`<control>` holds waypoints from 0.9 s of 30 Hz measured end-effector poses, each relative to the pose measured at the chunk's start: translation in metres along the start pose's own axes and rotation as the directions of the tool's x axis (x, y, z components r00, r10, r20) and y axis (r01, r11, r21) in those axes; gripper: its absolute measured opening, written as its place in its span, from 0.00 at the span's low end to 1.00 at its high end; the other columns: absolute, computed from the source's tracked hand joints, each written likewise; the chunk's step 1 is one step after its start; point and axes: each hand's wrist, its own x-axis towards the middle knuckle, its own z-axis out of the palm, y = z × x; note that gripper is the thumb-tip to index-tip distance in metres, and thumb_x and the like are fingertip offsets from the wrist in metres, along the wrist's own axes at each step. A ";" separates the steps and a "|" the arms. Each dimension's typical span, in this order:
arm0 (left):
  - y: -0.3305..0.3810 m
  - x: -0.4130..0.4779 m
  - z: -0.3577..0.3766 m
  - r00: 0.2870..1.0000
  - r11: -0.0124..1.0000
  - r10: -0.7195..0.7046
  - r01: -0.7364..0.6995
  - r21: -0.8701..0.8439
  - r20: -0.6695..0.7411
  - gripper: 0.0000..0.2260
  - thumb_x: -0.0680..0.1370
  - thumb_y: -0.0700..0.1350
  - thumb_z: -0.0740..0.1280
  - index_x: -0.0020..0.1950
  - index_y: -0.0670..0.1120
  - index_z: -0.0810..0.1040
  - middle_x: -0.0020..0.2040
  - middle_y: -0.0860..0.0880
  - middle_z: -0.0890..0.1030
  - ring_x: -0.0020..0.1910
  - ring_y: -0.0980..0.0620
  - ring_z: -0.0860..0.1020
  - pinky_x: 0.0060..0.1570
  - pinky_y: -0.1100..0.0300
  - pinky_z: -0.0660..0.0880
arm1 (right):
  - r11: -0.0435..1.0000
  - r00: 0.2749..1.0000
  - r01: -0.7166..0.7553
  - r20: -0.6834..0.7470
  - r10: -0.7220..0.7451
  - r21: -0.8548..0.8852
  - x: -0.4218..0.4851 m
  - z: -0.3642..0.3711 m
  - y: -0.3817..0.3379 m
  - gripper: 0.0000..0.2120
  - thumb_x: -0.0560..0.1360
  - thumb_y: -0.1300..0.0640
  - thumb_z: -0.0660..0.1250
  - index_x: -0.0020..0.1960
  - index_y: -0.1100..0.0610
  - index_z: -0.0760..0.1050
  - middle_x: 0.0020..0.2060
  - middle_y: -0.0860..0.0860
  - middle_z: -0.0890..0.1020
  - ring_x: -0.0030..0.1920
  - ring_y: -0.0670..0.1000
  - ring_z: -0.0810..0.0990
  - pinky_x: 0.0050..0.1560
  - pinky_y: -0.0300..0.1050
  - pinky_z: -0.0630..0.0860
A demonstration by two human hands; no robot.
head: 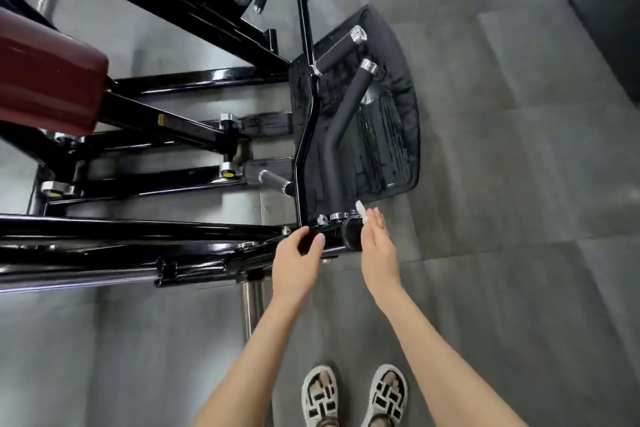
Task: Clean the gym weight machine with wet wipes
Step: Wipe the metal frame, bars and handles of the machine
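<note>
Grey tiled floor (pixel 519 184) under the black weight machine frame (pixel 138 229), a black ribbed mat (pixel 398 135), two sandalled feet (pixel 320 395)

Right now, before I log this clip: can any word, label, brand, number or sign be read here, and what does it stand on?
No text can be read anywhere in this view.
Yellow tag on a black bar of the weight machine: too small and blurred to read.
Yellow knob caps: no legible marks.
Sandals: a black and white pattern only, no lettering visible.
</note>
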 end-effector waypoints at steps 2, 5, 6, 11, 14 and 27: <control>-0.003 0.006 -0.003 0.999 0.992 0.034 -0.036 0.118 0.017 0.20 0.76 0.54 0.66 0.65 0.47 0.74 0.63 0.48 0.76 0.62 0.53 0.73 0.64 0.57 0.68 | 0.987 0.995 0.103 0.025 -0.101 -0.125 -0.023 0.010 -0.007 0.21 0.82 0.59 0.49 0.75 0.57 0.54 0.73 0.44 0.54 0.74 0.40 0.49 0.75 0.41 0.46; -0.003 0.012 -0.009 0.998 0.978 0.045 -0.054 0.201 0.049 0.16 0.76 0.53 0.66 0.62 0.49 0.76 0.60 0.50 0.74 0.59 0.55 0.72 0.54 0.66 0.65 | 0.943 0.961 0.274 0.096 -0.260 -0.189 -0.042 0.007 -0.008 0.21 0.82 0.58 0.50 0.75 0.54 0.53 0.72 0.41 0.54 0.74 0.38 0.49 0.74 0.36 0.47; -0.003 0.017 -0.012 0.998 0.977 0.046 -0.056 0.204 0.053 0.14 0.76 0.52 0.66 0.60 0.50 0.77 0.59 0.49 0.75 0.58 0.55 0.73 0.52 0.66 0.65 | 0.953 0.966 0.251 0.109 -0.235 -0.170 -0.032 0.005 -0.011 0.21 0.82 0.59 0.51 0.74 0.55 0.54 0.72 0.42 0.55 0.74 0.38 0.50 0.74 0.36 0.47; 0.001 0.038 -0.029 0.996 0.972 0.016 -0.036 0.230 0.089 0.08 0.77 0.47 0.65 0.53 0.49 0.81 0.54 0.50 0.78 0.54 0.54 0.76 0.49 0.63 0.68 | 0.893 0.986 0.071 0.167 0.005 -0.445 0.025 0.005 -0.036 0.18 0.82 0.58 0.51 0.68 0.55 0.71 0.68 0.50 0.71 0.73 0.55 0.61 0.70 0.43 0.56; 0.002 0.049 -0.036 0.996 0.981 -0.021 0.003 0.195 0.092 0.07 0.76 0.46 0.65 0.52 0.49 0.81 0.53 0.50 0.80 0.52 0.54 0.77 0.48 0.61 0.70 | 0.702 0.916 0.400 0.267 -0.298 -0.589 0.007 0.011 -0.048 0.15 0.71 0.69 0.63 0.51 0.57 0.82 0.48 0.53 0.84 0.51 0.56 0.81 0.56 0.46 0.76; 0.038 0.100 -0.029 0.997 0.998 -0.064 0.064 0.004 0.050 0.07 0.77 0.44 0.63 0.50 0.50 0.81 0.49 0.52 0.81 0.49 0.55 0.78 0.49 0.59 0.72 | 0.938 0.983 -0.155 0.050 0.179 -0.309 0.087 0.042 -0.078 0.12 0.81 0.54 0.51 0.49 0.54 0.73 0.30 0.48 0.70 0.36 0.51 0.69 0.40 0.45 0.68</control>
